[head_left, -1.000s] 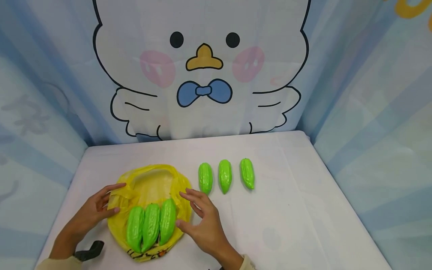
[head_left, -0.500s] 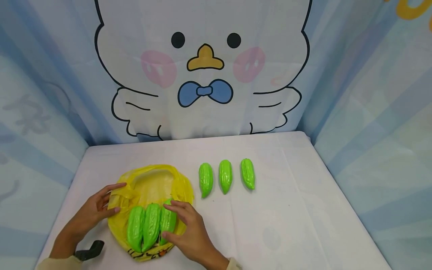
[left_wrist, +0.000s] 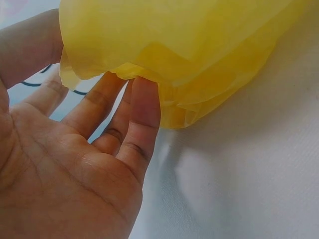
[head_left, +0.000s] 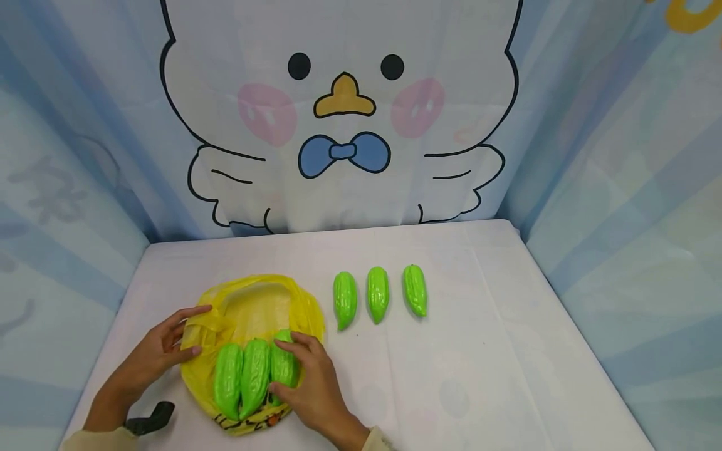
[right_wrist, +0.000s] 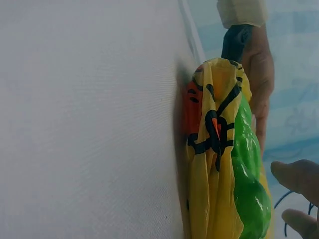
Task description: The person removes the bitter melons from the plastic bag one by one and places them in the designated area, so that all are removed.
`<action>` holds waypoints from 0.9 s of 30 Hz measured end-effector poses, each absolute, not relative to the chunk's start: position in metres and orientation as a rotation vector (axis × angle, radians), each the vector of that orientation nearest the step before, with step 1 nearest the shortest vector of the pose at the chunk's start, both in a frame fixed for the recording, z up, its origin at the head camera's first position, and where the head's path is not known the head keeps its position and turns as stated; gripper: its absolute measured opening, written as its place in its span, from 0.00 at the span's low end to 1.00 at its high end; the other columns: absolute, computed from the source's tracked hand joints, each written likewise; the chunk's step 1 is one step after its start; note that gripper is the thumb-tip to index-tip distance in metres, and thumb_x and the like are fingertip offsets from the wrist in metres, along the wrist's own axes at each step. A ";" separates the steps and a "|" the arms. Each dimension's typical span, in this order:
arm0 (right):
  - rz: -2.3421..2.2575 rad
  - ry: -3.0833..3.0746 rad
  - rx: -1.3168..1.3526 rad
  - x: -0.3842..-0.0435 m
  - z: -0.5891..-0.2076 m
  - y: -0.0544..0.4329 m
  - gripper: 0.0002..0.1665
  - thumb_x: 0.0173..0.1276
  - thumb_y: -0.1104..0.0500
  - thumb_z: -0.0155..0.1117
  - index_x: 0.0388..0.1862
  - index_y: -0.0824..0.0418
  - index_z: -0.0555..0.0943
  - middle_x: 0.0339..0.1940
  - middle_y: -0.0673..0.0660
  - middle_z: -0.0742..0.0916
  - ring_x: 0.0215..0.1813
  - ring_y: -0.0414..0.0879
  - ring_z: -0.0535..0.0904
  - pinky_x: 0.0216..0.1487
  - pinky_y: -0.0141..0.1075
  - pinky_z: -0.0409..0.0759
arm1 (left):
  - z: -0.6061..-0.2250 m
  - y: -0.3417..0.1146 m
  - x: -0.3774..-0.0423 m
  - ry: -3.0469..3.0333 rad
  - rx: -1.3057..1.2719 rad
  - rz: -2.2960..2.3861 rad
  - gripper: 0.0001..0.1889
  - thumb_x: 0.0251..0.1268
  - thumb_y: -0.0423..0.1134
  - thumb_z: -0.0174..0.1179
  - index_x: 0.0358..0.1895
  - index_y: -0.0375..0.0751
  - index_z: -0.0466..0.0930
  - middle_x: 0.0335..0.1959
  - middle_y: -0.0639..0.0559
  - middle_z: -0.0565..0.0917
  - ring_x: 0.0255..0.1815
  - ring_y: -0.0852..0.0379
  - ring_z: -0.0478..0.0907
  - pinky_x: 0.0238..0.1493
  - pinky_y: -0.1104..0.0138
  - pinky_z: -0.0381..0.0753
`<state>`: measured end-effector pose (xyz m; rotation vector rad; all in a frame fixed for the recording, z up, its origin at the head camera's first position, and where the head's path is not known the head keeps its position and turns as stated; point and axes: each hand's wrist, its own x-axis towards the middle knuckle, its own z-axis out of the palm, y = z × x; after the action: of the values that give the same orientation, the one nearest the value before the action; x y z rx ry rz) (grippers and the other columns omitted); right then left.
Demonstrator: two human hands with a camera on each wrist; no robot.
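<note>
A yellow plastic bag [head_left: 256, 313] lies wide-mouthed at left on the table, dark printing along its near edge. Three glossy, bumpy green bitter melons lie side by side in it: a left one [head_left: 228, 381], a middle one [head_left: 255, 379] and a right one [head_left: 284, 363]. My left hand [head_left: 160, 347] holds the bag's left rim; in the left wrist view its fingertips are hidden by the film. My right hand [head_left: 316, 382] grips the right bitter melon, thumb and fingertips on its upper side. In the right wrist view only fingertips [right_wrist: 296, 177] show, beside green melons.
Three more bitter melons stand in a row behind the bag's right side: one near the bag [head_left: 345, 300], one in the middle [head_left: 378, 294] and one farthest right [head_left: 415, 290]. White cloth covers the table [head_left: 479, 363]. Printed curtains [head_left: 344, 188] enclose the back and sides.
My right hand has moved left from the bag's right rim onto the right bitter melon, which has shifted slightly right. My left hand stays on the bag.
</note>
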<state>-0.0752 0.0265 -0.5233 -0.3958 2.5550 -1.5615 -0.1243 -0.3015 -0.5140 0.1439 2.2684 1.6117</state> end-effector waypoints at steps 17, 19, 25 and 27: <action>-1.576 2.560 -0.319 -0.077 -0.532 0.024 0.39 0.60 0.60 0.84 0.70 0.45 0.82 0.76 0.52 0.75 0.78 0.52 0.72 0.78 0.51 0.72 | -0.514 -0.301 -0.124 2.302 0.128 1.581 0.36 0.78 0.40 0.64 0.83 0.46 0.59 0.76 0.59 0.64 0.57 0.75 0.79 0.54 0.72 0.86; -1.606 2.548 -0.312 -0.076 -0.531 0.024 0.39 0.59 0.61 0.84 0.70 0.46 0.82 0.76 0.52 0.75 0.78 0.52 0.72 0.79 0.49 0.72 | -0.514 -0.301 -0.124 2.309 0.129 1.575 0.36 0.78 0.40 0.64 0.83 0.46 0.59 0.77 0.55 0.64 0.57 0.75 0.79 0.54 0.72 0.86; -1.685 2.500 -0.308 -0.075 -0.524 0.026 0.39 0.59 0.63 0.83 0.70 0.46 0.82 0.76 0.53 0.74 0.78 0.52 0.72 0.76 0.41 0.76 | -0.514 -0.301 -0.124 2.309 0.121 1.563 0.36 0.78 0.41 0.64 0.83 0.46 0.59 0.79 0.47 0.63 0.57 0.75 0.79 0.54 0.72 0.86; -1.707 2.480 -0.303 -0.075 -0.521 0.027 0.39 0.60 0.63 0.83 0.71 0.46 0.82 0.76 0.53 0.74 0.78 0.53 0.72 0.73 0.38 0.78 | -0.514 -0.301 -0.125 2.306 0.123 1.564 0.36 0.78 0.40 0.64 0.83 0.46 0.59 0.80 0.43 0.62 0.57 0.75 0.79 0.53 0.72 0.86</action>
<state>-0.0750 0.0268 -0.5206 -0.3033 2.4796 -1.7069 -0.1246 -0.3014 -0.5136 0.1228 2.3060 1.5636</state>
